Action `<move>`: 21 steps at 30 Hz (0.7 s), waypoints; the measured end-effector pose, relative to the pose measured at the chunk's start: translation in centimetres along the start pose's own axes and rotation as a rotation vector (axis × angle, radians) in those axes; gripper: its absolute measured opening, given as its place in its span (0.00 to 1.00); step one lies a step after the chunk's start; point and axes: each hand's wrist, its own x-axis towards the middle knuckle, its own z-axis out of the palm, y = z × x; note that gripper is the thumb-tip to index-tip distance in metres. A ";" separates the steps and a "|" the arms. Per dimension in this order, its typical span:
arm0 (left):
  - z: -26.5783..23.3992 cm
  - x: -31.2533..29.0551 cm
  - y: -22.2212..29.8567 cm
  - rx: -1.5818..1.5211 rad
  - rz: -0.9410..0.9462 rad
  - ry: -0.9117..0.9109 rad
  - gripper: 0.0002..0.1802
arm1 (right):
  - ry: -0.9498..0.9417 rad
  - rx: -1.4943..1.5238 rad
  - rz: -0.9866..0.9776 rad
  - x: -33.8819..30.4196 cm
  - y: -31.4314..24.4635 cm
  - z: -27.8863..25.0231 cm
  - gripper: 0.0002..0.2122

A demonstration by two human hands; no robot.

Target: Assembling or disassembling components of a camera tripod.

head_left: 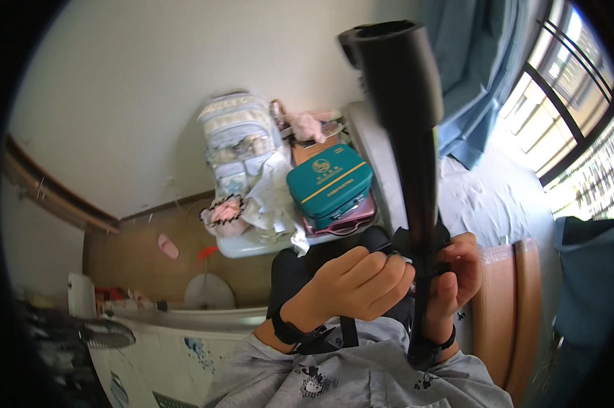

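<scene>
1. Centre foreground: black tubular object [405, 88], upright in front of the torso, between the camera and the room; part of the blue curtain [473, 81] and of the bed [490, 197] hidden behind.
2. Left hand [361, 282]: fingers curled narrow on the object's lower part, below a dark collar; exact piece pinched impossible to tell behind the knuckles.
3. Right hand [460, 272]: thumb raised, fingers bent close on the opposite side of the same lower part.
4. Beyond the hands: white surface [242, 249], crowded with a pale backpack [237, 126], a crumpled pale cloth [269, 200], a pink pouch [225, 209] and a teal case [330, 180] on top of a pink case [344, 222].
5. To the left: pink slipper [168, 246] on the brown floor [144, 262]; dark fan [106, 333] near the lower edge.
6. To the right: black-barred window [565, 102]; ribbed brown panels [504, 306] beside the right hand.
7. Materials and shapes: object smooth and dark, with a wide hollow mouth, tapering to a slim shaft; teal case box-shaped, rounded at the corners, crossed by a yellow stripe; pouch soft, edged with dark scallops; curtain in deep folds; bed covering pale and wrinkled.
</scene>
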 end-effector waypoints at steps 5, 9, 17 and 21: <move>-0.1 -0.6 0.3 -0.104 -0.149 0.085 0.11 | 0.006 -0.012 -0.015 0.1 0.0 1.2 0.20; -0.3 -0.9 0.9 -0.163 -0.215 0.116 0.13 | -0.025 -0.128 -0.039 0.2 -0.1 1.1 0.21; -1.5 -1.5 0.8 -0.278 -0.362 0.037 0.14 | -0.121 -0.196 -0.125 0.4 0.4 2.1 0.18; -2.0 -2.5 0.1 -0.679 -0.609 0.004 0.12 | -0.107 -0.055 -0.017 -0.2 0.6 2.6 0.18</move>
